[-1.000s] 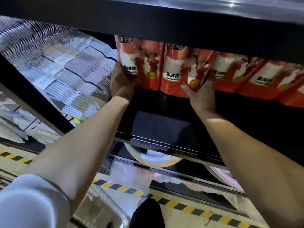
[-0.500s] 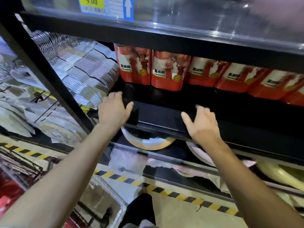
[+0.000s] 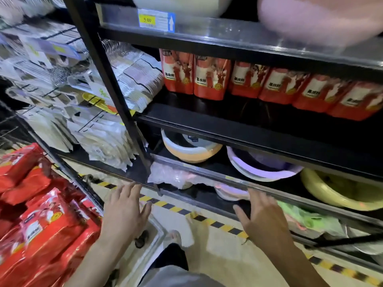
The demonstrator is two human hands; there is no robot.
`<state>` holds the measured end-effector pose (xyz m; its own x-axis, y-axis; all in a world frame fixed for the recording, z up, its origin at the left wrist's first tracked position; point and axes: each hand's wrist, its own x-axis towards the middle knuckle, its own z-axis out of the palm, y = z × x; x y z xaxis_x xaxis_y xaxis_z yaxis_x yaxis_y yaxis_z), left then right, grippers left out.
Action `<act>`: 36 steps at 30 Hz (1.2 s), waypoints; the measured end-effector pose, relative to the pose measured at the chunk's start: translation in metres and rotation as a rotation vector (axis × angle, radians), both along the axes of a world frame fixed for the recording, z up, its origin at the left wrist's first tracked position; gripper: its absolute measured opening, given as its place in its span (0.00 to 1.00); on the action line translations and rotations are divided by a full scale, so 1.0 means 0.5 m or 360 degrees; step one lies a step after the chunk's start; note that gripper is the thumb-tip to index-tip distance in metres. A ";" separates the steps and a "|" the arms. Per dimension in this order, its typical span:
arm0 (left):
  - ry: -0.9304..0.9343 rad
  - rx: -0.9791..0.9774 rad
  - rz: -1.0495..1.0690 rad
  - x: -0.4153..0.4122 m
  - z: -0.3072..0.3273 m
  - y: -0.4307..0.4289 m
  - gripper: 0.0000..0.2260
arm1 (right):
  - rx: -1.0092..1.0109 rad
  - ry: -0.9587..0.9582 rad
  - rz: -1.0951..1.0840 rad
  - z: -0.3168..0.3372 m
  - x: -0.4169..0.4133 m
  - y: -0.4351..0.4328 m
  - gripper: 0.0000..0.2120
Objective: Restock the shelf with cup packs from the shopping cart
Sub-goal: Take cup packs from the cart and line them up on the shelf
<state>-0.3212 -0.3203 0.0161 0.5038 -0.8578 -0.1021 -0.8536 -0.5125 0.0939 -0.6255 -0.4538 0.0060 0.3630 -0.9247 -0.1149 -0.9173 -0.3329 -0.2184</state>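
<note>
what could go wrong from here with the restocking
The glossy red cup packs on the black shelf appear to lean toward the right end, so pushing another in may tip the row. The red foil packs heaped at the left look slippery; the empty left hand or right hand might drag neighbours out.

Glossy red plastic film on shelved cup packs (image 3: 209, 79), same shiny, crinkled film on cup packs at lower left (image 3: 41, 224), black painted metal shelf (image 3: 228, 131), clear glossy plastic price rail (image 3: 228, 27), smooth plastic basins (image 3: 192, 155), transparent wrapped cutlery packs (image 3: 143, 79)
</note>
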 end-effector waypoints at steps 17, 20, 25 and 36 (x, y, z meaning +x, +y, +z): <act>0.0040 0.0051 0.0605 0.163 0.024 0.482 0.23 | 0.0112 0.0111 0.0514 -0.011 0.292 0.289 0.34; 0.0063 0.0079 0.0777 0.223 0.023 0.589 0.25 | 0.0082 0.0164 0.0625 -0.011 0.396 0.344 0.32; 0.0078 0.0038 0.0982 0.312 0.001 0.734 0.36 | 0.0112 0.0229 0.0753 -0.030 0.539 0.420 0.30; 0.0337 0.0122 0.1331 0.451 -0.081 0.754 0.26 | 0.0189 0.0011 0.0904 -0.081 0.796 0.459 0.23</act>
